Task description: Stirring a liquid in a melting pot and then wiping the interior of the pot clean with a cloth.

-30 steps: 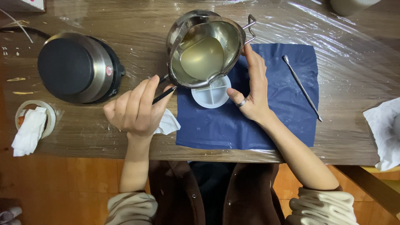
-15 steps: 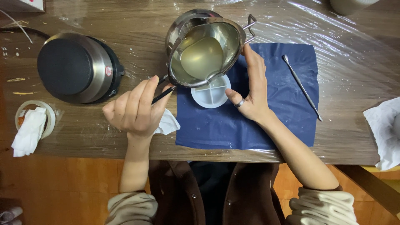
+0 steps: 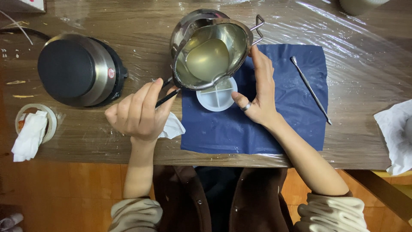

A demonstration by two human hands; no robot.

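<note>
Your left hand (image 3: 136, 112) grips the dark handle of the steel pouring pot (image 3: 211, 49), tilted over the white round mould (image 3: 216, 95) on the blue cloth (image 3: 274, 107), while your right hand (image 3: 259, 88) lies open against both.

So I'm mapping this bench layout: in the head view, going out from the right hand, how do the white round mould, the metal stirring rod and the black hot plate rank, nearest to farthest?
From the right hand:
1. White round mould, touching the thumb, on the blue cloth.
2. Metal stirring rod, on the cloth's far right side.
3. Black hot plate, far left, beyond the left hand.
</note>
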